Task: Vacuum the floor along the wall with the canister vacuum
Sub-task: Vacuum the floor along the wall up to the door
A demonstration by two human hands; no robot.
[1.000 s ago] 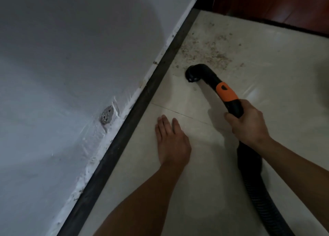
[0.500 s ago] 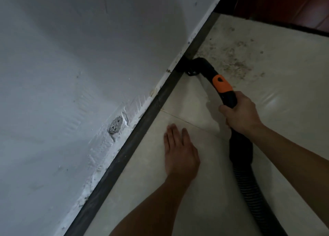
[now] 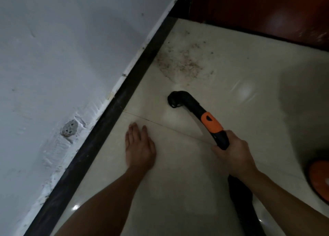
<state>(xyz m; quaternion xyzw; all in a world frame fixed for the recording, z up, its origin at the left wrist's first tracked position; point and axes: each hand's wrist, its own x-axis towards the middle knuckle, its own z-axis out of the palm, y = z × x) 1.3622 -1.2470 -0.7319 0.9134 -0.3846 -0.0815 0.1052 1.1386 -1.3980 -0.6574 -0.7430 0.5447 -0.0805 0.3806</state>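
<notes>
Grey-white wall [image 3: 62,57] fills the left. Pale tiled floor [image 3: 231,102] fills the right, with dark red wood [image 3: 258,13] across the far right; door or cabinet, cannot tell. Black skirting board [image 3: 99,141] runs along the foot of the wall from near left to the far corner. Ribbed black hose [image 3: 242,203] enters from the near edge and passes under the right wrist. Round orange object [image 3: 320,178] is cut by the right edge; possibly the canister body, not confirmed. Hands: left hand [image 3: 139,148] lies palm down on the floor, fingers straight, holding nothing, near the skirting board but apart from it. Right hand [image 3: 233,150] is wrapped round the curved black pipe [image 3: 192,105], just on the near side of its orange band [image 3: 211,122]. Dirt patch [image 3: 181,63] lies against the skirting board toward the far corner. Pipe mouth [image 3: 173,100] faces down at the tile, just short of the patch and apart from the skirting board; contact with the floor cannot be told. Judgement: the patch is not yet cleared. Best to carry the mouth far and left into it, hold it low and square to the tile, make slow overlapping passes along the skirting edge into the corner, brace on the left hand, and leave the hose slack. Small grey plug [image 3: 69,129] with holes sits in the wall. Writing: none readable; a small dark mark on the orange band is too small to make out.
</notes>
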